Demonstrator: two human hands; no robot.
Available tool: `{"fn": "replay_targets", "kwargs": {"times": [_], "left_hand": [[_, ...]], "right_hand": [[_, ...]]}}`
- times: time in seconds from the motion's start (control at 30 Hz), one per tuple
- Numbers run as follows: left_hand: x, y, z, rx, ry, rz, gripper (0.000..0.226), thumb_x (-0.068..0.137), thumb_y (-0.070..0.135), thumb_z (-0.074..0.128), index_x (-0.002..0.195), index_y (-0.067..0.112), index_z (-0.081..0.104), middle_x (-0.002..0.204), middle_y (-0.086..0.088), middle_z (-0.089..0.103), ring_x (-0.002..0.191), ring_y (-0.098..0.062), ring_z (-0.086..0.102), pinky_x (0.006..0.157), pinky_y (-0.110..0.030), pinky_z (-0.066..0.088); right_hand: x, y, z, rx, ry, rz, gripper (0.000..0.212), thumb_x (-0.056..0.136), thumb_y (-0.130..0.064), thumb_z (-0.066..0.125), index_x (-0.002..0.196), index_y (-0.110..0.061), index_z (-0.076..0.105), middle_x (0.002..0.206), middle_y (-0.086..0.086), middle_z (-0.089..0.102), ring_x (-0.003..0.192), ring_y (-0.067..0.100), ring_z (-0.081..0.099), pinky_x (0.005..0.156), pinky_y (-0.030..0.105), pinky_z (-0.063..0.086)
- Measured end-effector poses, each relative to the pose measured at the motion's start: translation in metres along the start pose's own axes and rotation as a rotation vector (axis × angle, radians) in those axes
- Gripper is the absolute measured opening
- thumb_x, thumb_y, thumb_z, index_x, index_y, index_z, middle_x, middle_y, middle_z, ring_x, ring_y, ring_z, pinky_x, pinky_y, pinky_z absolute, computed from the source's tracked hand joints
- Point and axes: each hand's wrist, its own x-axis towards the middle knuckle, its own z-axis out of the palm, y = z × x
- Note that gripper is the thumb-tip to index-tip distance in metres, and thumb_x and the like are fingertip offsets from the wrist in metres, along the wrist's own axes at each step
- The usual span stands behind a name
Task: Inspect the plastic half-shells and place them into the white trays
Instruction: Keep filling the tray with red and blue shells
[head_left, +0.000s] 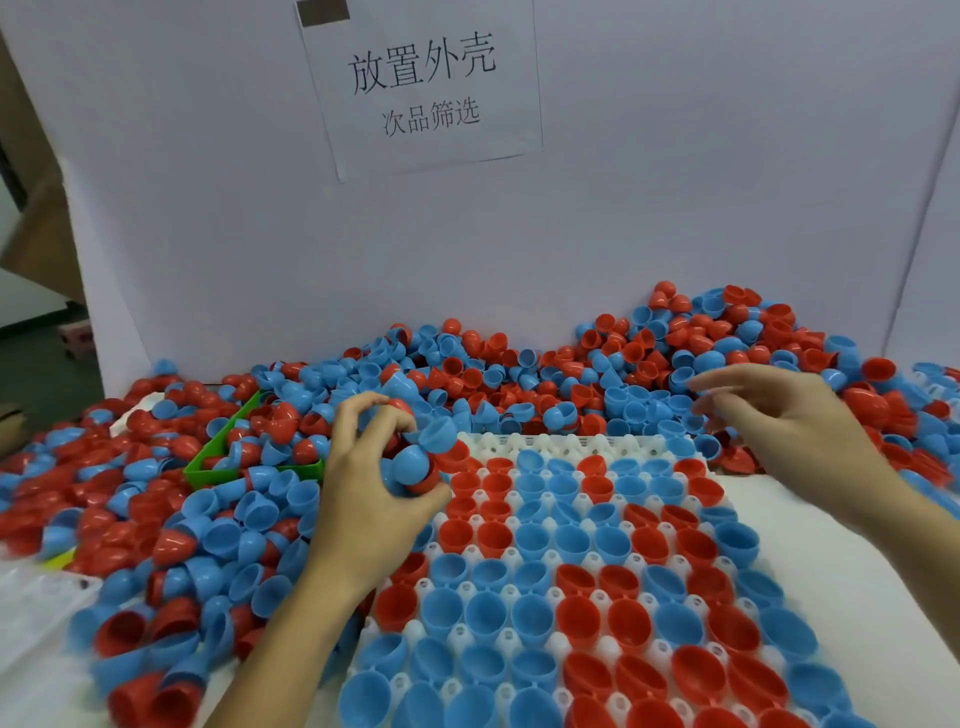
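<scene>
Step in hand: you are filling the white tray (597, 441); most of its cups already hold shells, open side up, while the far row looks unfilled.
Left hand (371, 499): it grips a cluster of blue and red half-shells (415, 462) just over the tray's far-left corner, fingers curled round them.
Right hand (779, 415): it hovers over the loose pile (597, 374) by the tray's far-right corner, fingers loosely bent; blur hides the fingertips, so you cannot tell whether they pinch a shell.
Next move: judged from the layout, separate one shell from the left-hand cluster, check its rim and wall, then seat it open side up in a vacant far-row cup.
Caution: nested shells may cling together; part them before seating.
Shells: thin, smooth, glossy plastic; egg-like halves, one end rounded, the other an open circular rim.
Tray: white moulded plastic with a grid of cups and small raised pegs between them.
Green bin (244, 467): rigid, angular walls, half buried in shells to the left of the tray.
Surface: heaped with loose shells to the left and behind the tray.
</scene>
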Motion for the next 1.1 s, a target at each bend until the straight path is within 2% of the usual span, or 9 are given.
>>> {"fn": "replay_targets", "kwargs": {"times": [0.1,0.23,0.33,0.47,0.63,0.8,0.9,0.97,1.1], "left_hand": [[-0.001,0.003,-0.001,0.032,-0.034,0.069,0.052,0.063,0.009,0.090,0.086,0.033,0.050,0.126,0.018,0.036,0.117,0.014,0.040,0.087,0.002,0.036],[0.000,0.006,-0.006,0.113,-0.058,0.131,0.056,0.061,0.011,0.091,0.091,0.033,0.049,0.132,0.021,0.031,0.119,-0.016,0.049,0.094,-0.016,0.038],[0.010,0.013,-0.009,0.150,-0.027,0.148,0.055,0.062,0.012,0.091,0.094,0.031,0.050,0.138,0.011,0.035,0.124,-0.022,0.049,0.096,-0.025,0.044],[0.040,0.035,0.000,0.242,-0.015,0.208,0.055,0.064,0.012,0.091,0.095,0.029,0.049,0.140,0.002,0.035,0.126,-0.030,0.047,0.094,-0.043,0.054],[0.070,0.057,0.026,0.296,-0.093,0.356,0.052,0.065,0.012,0.090,0.104,0.019,0.055,0.140,0.000,0.032,0.117,-0.031,0.049,0.085,-0.033,0.050],[0.072,0.059,0.042,0.318,-0.155,0.434,0.052,0.065,0.013,0.090,0.106,0.019,0.057,0.142,0.000,0.032,0.115,-0.028,0.046,0.078,-0.030,0.050],[0.072,0.058,0.044,0.291,-0.221,0.450,0.051,0.067,0.014,0.087,0.106,0.022,0.055,0.140,0.006,0.028,0.114,-0.022,0.045,0.081,-0.027,0.044],[0.073,0.059,0.042,0.228,-0.267,0.422,0.048,0.068,0.013,0.084,0.104,0.023,0.055,0.137,0.009,0.029,0.110,-0.020,0.047,0.083,-0.028,0.046],[0.076,0.063,0.037,0.104,-0.384,0.387,0.045,0.068,0.012,0.081,0.095,0.029,0.050,0.129,0.014,0.032,0.098,-0.017,0.051,0.079,-0.029,0.048]], "right_hand": [[0.017,-0.041,0.005,-0.032,-0.231,-0.157,0.021,0.097,-0.019,0.055,0.101,-0.035,0.068,0.089,-0.017,0.072,0.083,-0.004,0.068,0.068,0.014,0.055],[0.026,-0.072,0.017,-0.042,-0.397,-0.265,0.020,0.091,-0.033,0.054,0.100,-0.037,0.071,0.088,-0.023,0.073,0.083,-0.003,0.070,0.077,0.010,0.055],[0.028,-0.080,0.017,-0.098,-0.492,-0.256,0.024,0.086,-0.043,0.054,0.099,-0.036,0.073,0.091,-0.021,0.074,0.084,-0.002,0.070,0.081,0.020,0.058],[0.038,-0.089,0.006,-0.157,-0.433,-0.260,0.023,0.087,-0.044,0.058,0.099,-0.032,0.074,0.087,-0.016,0.075,0.080,-0.003,0.069,0.080,0.025,0.059],[0.042,-0.086,0.008,-0.018,-0.230,-0.247,0.012,0.088,-0.040,0.064,0.092,-0.033,0.072,0.074,-0.014,0.072,0.070,-0.005,0.067,0.062,0.008,0.053],[0.044,-0.076,0.020,-0.067,-0.252,-0.275,0.013,0.091,-0.024,0.065,0.087,-0.032,0.073,0.071,-0.010,0.069,0.058,0.006,0.062,0.058,0.015,0.051],[0.043,-0.075,0.025,-0.192,-0.213,-0.367,0.017,0.089,-0.020,0.069,0.085,-0.036,0.074,0.079,-0.013,0.063,0.073,0.004,0.057,0.062,0.013,0.044],[0.041,-0.076,0.027,-0.221,-0.268,-0.415,0.017,0.087,-0.023,0.074,0.087,-0.040,0.073,0.083,-0.017,0.058,0.082,0.001,0.055,0.066,0.011,0.043],[0.039,-0.076,0.031,-0.232,-0.359,-0.469,0.025,0.083,-0.022,0.078,0.093,-0.043,0.072,0.080,-0.020,0.056,0.085,-0.002,0.055,0.074,0.006,0.042]]}}
